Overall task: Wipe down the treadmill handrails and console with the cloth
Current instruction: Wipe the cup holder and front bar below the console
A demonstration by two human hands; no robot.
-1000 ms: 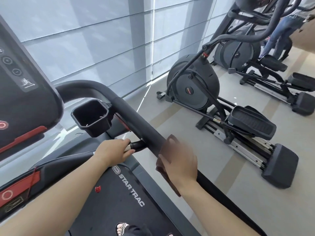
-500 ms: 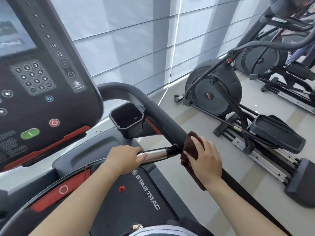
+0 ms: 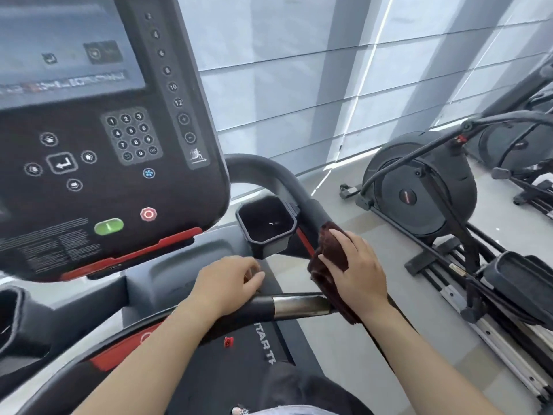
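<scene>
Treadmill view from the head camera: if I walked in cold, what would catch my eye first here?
Probably the big dark console at upper left, with its number keypad, green start button and red stop button. Next, the right hand pressing a dark brown cloth onto the black right handrail, while the left hand rests on the front bar. Elliptical machines stand at right.

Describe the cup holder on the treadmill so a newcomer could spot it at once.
Start at the big black treadmill console with its keypad. Just below its lower right corner, against the thick black curved handrail, sits the black angular plastic cup holder. It is the only open, hollow pocket there, left of the dark brown cloth under the right hand.
</scene>
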